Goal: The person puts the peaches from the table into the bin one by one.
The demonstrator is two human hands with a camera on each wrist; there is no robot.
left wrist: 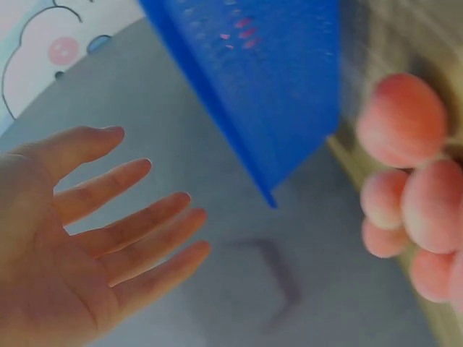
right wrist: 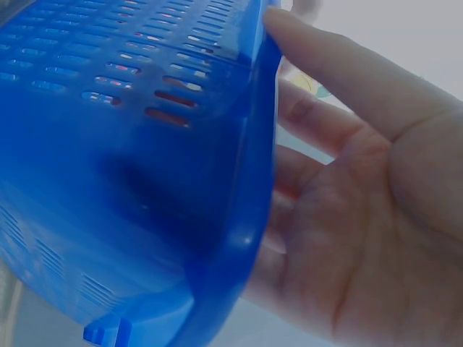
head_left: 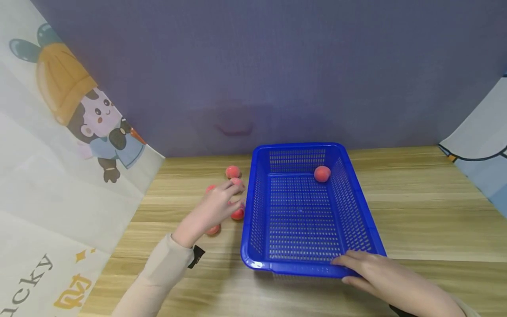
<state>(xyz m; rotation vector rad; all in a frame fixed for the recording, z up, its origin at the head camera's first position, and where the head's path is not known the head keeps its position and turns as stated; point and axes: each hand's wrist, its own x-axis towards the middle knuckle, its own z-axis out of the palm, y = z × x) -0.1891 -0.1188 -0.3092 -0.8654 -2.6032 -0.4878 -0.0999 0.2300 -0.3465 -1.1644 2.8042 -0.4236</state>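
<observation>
In the head view my left hand [head_left: 215, 204] hovers above a group of several pinkish-red, peach-like fruits [head_left: 233, 171] left of the basket. The left wrist view shows its fingers [left wrist: 155, 224] spread, with the fruits [left wrist: 403, 121] off to the side and nothing in the palm. A blue plastic basket [head_left: 305, 267] stands on the table, one peach-like fruit [head_left: 322, 174] lying inside near its far right corner. My right hand [head_left: 380, 273] grips the near right corner of its rim, thumb on the outside and fingers over the edge, as the right wrist view also shows.
The wooden table [head_left: 428, 207] ends at a grey-blue upright panel [head_left: 297, 75] behind the basket. A white sheet with cartoon print [head_left: 47, 185] borders the left side, and another printed sheet [head_left: 487, 132] borders the right.
</observation>
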